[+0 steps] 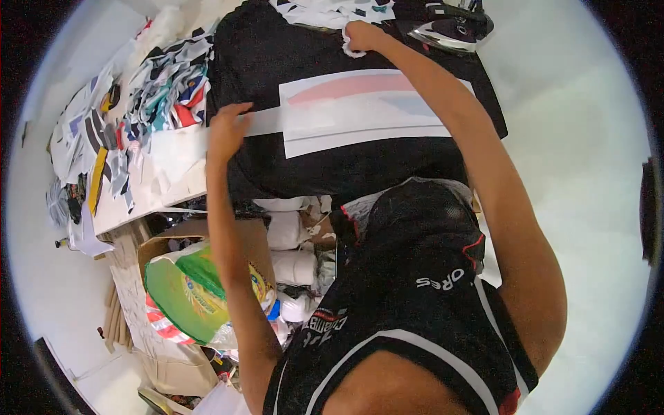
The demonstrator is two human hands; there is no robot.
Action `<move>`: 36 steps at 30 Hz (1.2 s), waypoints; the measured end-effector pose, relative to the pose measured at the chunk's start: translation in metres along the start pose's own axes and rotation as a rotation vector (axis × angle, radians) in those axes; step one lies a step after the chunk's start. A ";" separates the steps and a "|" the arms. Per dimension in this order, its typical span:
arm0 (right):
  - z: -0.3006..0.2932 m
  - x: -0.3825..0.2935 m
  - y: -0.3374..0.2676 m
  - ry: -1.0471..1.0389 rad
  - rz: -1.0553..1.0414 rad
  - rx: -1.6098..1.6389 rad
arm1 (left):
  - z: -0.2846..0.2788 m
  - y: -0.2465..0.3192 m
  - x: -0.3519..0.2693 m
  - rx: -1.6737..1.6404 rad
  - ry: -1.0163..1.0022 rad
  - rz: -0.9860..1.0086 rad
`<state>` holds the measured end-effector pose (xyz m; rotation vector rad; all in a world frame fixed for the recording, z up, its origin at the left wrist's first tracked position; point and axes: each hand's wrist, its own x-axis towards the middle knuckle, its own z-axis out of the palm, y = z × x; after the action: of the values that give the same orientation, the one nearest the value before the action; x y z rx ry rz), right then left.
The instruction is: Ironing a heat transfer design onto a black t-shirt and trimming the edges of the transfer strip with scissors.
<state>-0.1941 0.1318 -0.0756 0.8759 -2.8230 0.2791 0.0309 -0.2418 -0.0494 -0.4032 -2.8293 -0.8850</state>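
On a table padded with black cloth (259,62) lies a white sheet with pink and pale blue shapes (358,116). A pale strip (265,121) runs from the sheet's left end towards the table's left part. My left hand (231,127) rests on or just over this strip, its fingers apart. Beyond the sheet, my right hand (363,37) is closed on a crumpled white cloth or paper piece (353,51), beside a pile of white scraps (332,13). A clothes iron (451,36) sits to the right of that hand, at the far right corner.
Heaps of coloured fabric strips (166,88) cover the table's left part, some hanging over the edge. Below stand a cardboard box (249,233) with a green plastic bag (192,290) and several white rolls (293,267). A white wall (581,129) rises at right.
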 end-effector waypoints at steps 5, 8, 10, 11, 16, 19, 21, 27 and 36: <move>-0.048 -0.022 -0.013 -0.035 0.005 0.207 | 0.028 0.030 0.015 0.307 -0.063 0.024; -0.054 -0.091 -0.063 -0.133 0.317 0.750 | 0.028 0.023 0.007 0.363 -0.120 -0.029; -0.069 -0.142 -0.083 -0.149 0.560 0.896 | 0.032 0.030 0.021 0.368 -0.117 -0.038; -0.076 -0.162 -0.099 -0.207 0.563 1.023 | 0.032 0.029 0.027 0.318 -0.182 -0.040; -0.079 -0.224 -0.176 -0.217 0.500 1.626 | 0.038 0.016 0.035 0.124 -0.196 -0.078; -0.056 -0.261 -0.213 -0.256 0.388 1.776 | 0.039 0.030 0.039 0.254 -0.248 -0.039; -0.073 -0.269 -0.251 -0.572 0.634 1.924 | 0.042 0.009 0.029 0.358 -0.280 0.047; -0.058 -0.295 -0.296 -0.717 0.784 2.165 | 0.020 0.001 0.044 -0.200 -0.383 -0.026; -0.016 -0.245 -0.328 -0.528 0.697 2.021 | 0.009 0.016 0.043 -0.474 -0.320 -0.316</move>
<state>0.1951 0.0024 -0.0724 -0.1961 -2.0263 3.4803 -0.0056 -0.2150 -0.0389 -0.1560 -2.9945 -1.7091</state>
